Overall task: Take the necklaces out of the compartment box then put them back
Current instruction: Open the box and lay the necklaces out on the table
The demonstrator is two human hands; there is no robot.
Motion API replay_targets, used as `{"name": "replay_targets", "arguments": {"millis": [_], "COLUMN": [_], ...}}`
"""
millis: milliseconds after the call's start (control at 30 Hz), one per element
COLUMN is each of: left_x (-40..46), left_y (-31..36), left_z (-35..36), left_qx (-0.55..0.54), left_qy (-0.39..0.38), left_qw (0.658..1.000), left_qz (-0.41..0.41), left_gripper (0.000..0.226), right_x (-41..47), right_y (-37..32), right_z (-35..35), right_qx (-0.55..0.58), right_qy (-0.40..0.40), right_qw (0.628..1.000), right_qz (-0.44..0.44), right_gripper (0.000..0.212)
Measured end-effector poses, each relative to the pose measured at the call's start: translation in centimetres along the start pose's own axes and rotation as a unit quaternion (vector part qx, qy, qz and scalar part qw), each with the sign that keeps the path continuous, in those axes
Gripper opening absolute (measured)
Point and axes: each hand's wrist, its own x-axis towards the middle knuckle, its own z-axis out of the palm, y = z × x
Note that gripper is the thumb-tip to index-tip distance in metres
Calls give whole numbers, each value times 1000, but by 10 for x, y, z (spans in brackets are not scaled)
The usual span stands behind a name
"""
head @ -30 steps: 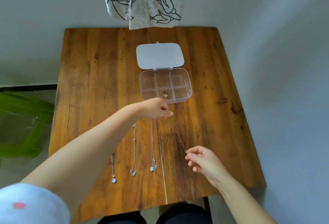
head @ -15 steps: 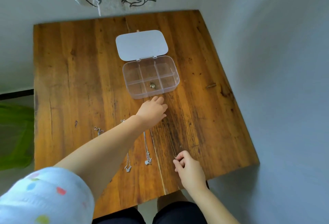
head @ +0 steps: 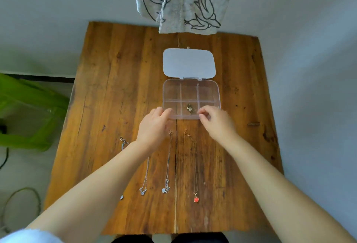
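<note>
Both hands have come up to the near edge of the box [head: 191,98]. A second ago they were well apart, stretching a thin chain between them over the worktop [head: 108,107]: the left hand near the box, the right hand low toward the near edge. That chain, with its red pendant [head: 196,199], now lies released on the wood, straight and roughly parallel to the others, the rightmost of the row.

So four necklaces appear to be laid out: one at far left, mostly hidden under the left forearm, with only its clasp end [head: 123,142] and a small pendant showing, then two silver chains [head: 167,161], then the red-pendant chain.

The left hand [head: 154,126] rests at the box's near left corner, fingers loosely curled and holding nothing that I can see. The right hand [head: 216,121] sits at the near right, its fingers [head: 202,114] drawn together over the front wall as if pinching, though whether they hold anything I cannot tell.

One small gold-coloured piece [head: 189,108] remains in the near middle compartment, just left of the right fingertips. The lid [head: 189,63] lies flat and open behind.

By my reading, the taking-out is nearly done: this last piece is likely the next to come out, before the putting back begins.
</note>
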Motion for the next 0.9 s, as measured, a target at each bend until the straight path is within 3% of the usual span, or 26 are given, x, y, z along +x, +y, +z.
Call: {"name": "replay_targets", "arguments": {"millis": [100,233,433,533,700,767,833,900], "left_x": [6,9,8,9,11,17,26,35], "left_y": [-5,-6,-7,-6,3,21,43,64], "left_z": [1,9,13,11,4,-5,-17,-24], "left_qx": [-1,-20,-29,-30,-23,-119,-274,-355], "left_qy": [7,24,24,17,46,44,-37,-121], "left_qw": [1000,999,998,998,997,990,959,924], "left_qz": [-24,-44,-51,-47,-53,-57,-67,-69], "left_gripper": [12,6,9,10,18,33,44,36], "right_x": [47,72,79,79,55,42,30,18], "right_y": [-14,-22,-24,-22,-20,-25,-26,-22], "right_z": [3,16,18,10,-24,-44,-63,-80], "right_qx": [-147,-335,-362,-285,-24,71,164,252], "right_qy": [-34,-109,-140,-171,-152,-153,-159,-151], "right_qw": [987,928,910,934,982,981,972,956], "right_qz": [-61,-118,-147,-130,-111,-92,-63,-24], "right_gripper": [23,23,16,19,19,18,18,16]}}
